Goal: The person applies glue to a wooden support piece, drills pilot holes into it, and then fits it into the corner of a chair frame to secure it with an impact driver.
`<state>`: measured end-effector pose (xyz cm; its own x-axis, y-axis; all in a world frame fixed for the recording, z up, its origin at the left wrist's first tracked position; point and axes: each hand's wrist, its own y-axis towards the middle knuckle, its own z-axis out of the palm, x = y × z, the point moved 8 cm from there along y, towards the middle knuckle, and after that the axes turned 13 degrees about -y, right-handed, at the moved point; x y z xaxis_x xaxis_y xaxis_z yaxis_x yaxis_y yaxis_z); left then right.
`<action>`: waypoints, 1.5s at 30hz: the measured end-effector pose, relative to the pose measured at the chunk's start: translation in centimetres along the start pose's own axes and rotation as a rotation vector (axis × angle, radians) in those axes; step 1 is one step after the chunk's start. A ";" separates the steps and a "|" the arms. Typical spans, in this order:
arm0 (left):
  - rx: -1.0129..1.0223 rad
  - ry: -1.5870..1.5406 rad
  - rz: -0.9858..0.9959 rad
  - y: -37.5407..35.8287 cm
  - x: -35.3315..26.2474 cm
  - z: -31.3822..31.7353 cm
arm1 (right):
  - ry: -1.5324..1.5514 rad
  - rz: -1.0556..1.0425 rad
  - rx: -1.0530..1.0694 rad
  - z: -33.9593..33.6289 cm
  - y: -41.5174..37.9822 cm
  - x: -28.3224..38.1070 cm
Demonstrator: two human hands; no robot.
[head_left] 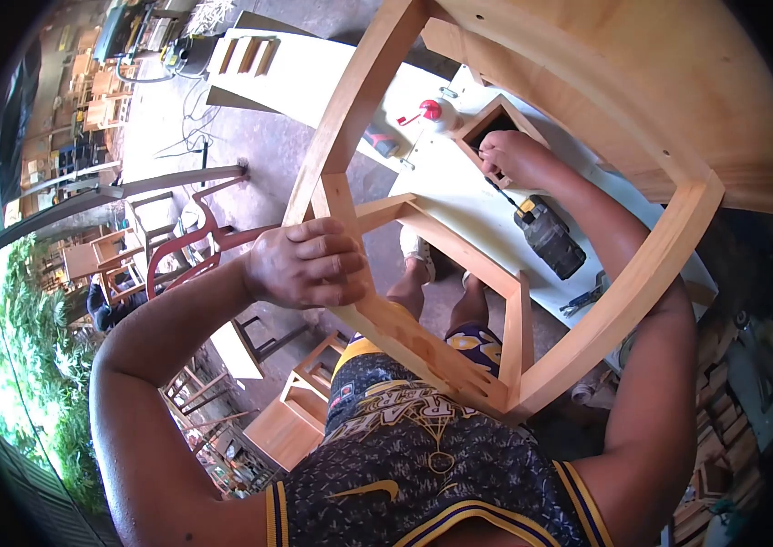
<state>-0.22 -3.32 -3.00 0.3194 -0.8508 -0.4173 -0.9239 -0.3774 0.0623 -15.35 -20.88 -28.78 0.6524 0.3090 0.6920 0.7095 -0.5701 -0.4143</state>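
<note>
My left hand [309,264] is wrapped around a pale wooden chair frame [354,100] at the joint of its curved rail. The frame is tilted in front of my body, with a wide plywood panel [724,100] at the upper right. Through the frame's opening reaches my right hand [516,157], fingers curled together over a small wooden box [532,120] with a dark inside. What those fingers hold is hidden. Just below that hand lies a dark bottle-like container [550,239] with a yellow top. A white bottle with a red cap [436,113] stands beside the box.
Under these things is a white tabletop [487,214], with pliers-like tools [587,296] near its edge. Wood strips [249,55] lie on another white board. A dark red chair frame [204,232] stands at left, and stacked wood pieces [724,428] are at lower right.
</note>
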 end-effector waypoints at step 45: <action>-0.004 -0.002 -0.013 -0.2 0.2 0.0 | 0.586 0.067 0.493 3.8 -2.4 0.0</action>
<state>0.07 -3.40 -3.11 0.3305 -0.8453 -0.4198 -0.9191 -0.3894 0.0605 -16.04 -16.66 -30.05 0.5482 -0.2470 0.7991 0.7997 -0.1250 -0.5873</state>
